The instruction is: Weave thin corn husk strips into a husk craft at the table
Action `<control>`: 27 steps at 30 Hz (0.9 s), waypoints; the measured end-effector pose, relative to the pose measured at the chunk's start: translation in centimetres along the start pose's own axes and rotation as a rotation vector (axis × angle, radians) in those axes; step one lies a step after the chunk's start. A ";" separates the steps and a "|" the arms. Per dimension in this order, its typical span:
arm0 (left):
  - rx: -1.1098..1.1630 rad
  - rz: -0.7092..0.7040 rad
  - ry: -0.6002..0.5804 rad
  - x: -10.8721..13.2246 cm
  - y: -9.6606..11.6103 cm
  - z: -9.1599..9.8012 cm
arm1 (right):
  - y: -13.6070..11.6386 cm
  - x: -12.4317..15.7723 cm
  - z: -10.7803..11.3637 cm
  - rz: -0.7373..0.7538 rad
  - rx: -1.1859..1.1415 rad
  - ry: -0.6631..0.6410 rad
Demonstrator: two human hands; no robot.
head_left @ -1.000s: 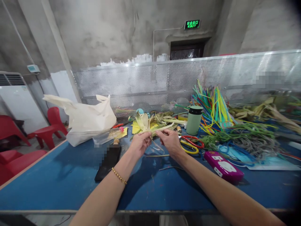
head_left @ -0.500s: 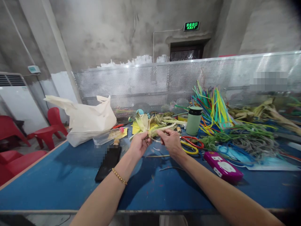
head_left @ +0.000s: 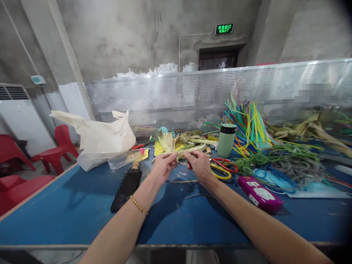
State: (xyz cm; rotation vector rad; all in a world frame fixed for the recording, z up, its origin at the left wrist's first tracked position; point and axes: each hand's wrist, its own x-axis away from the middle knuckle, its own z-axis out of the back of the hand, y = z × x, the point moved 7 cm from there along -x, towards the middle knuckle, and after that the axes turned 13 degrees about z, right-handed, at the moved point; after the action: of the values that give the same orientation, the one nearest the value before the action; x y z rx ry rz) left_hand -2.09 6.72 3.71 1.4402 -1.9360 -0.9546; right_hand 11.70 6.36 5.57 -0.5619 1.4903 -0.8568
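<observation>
My left hand [head_left: 164, 167] is closed in a pinch on a pale yellow-green corn husk [head_left: 167, 142], its folded leaves standing up beyond the fingertips. Close on its right, my right hand [head_left: 200, 165] pinches too, at a long husk strip [head_left: 196, 148] that runs behind its knuckles. Whether both husk parts are one piece is hidden by the fingers. Beside my right wrist lie scissors with red and yellow handles [head_left: 230, 175]. A thin stem [head_left: 183, 182] rests on the blue table [head_left: 68, 223] below the hands.
A white plastic bag [head_left: 107, 137], a clear bottle [head_left: 123, 160] and a black phone [head_left: 128, 192] are on the left. To the right stand a green jar [head_left: 227, 143], colourful strips [head_left: 251, 128], tangled cords [head_left: 283, 159] and a purple box [head_left: 261, 194]. A perforated metal panel [head_left: 154, 95] borders the back.
My left hand's fingers have shifted slightly up and right on the husk, nearer to my right fingertips. My right hand stays almost where it was.
</observation>
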 end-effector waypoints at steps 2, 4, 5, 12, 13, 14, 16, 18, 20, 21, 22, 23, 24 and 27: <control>-0.006 0.001 -0.018 0.0 0.0 -0.1 | 0.1 0.0 0.0 -0.014 -0.016 0.000; -0.006 0.009 -0.027 0.0 0.0 -0.1 | 0.2 0.1 0.1 -0.026 -0.030 0.002; -0.007 0.014 -0.030 0.0 0.0 -0.1 | 0.3 0.2 0.1 -0.033 -0.037 0.004; 0.004 0.026 -0.037 0.0 -0.1 0.1 | 1.0 0.0 0.1 -0.137 -0.149 0.002; -0.014 0.026 -0.039 0.0 -0.2 0.0 | 1.3 0.0 -0.1 -0.186 -0.210 -0.033; -0.039 0.022 -0.041 0.0 -0.2 -0.1 | 1.6 0.0 -0.4 -0.237 -0.271 -0.090; -0.092 0.008 -0.045 0.1 -0.2 -0.2 | 2.0 0.2 -1.0 -0.310 -0.359 -0.206; -0.122 0.001 -0.041 0.1 -0.3 -0.3 | 2.0 0.1 -1.2 -0.319 -0.388 -0.251; -0.124 0.010 -0.038 0.2 -0.4 -0.3 | 1.8 -0.1 -1.2 -0.302 -0.421 -0.246; -0.121 0.018 -0.037 0.2 -0.5 -0.3 | 1.7 -0.2 -1.3 -0.294 -0.443 -0.242; -0.117 0.028 -0.038 0.2 -0.6 -0.3 | 1.7 -0.2 -1.4 -0.286 -0.461 -0.243; -0.111 0.038 -0.040 0.1 -0.7 -0.4 | 1.6 -0.3 -1.4 -0.276 -0.468 -0.243; -0.105 0.048 -0.043 0.1 -0.7 -0.4 | 1.5 -0.4 -1.4 -0.261 -0.464 -0.241; -0.101 0.061 -0.033 0.1 -0.8 -0.3 | 1.5 -0.6 -1.4 -0.199 -0.412 -0.243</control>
State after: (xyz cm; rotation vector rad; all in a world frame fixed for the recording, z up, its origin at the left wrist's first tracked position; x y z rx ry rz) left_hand -1.40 6.42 3.22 1.3086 -1.9153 -1.0390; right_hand 10.58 8.00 4.75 -1.0963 1.4055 -0.6042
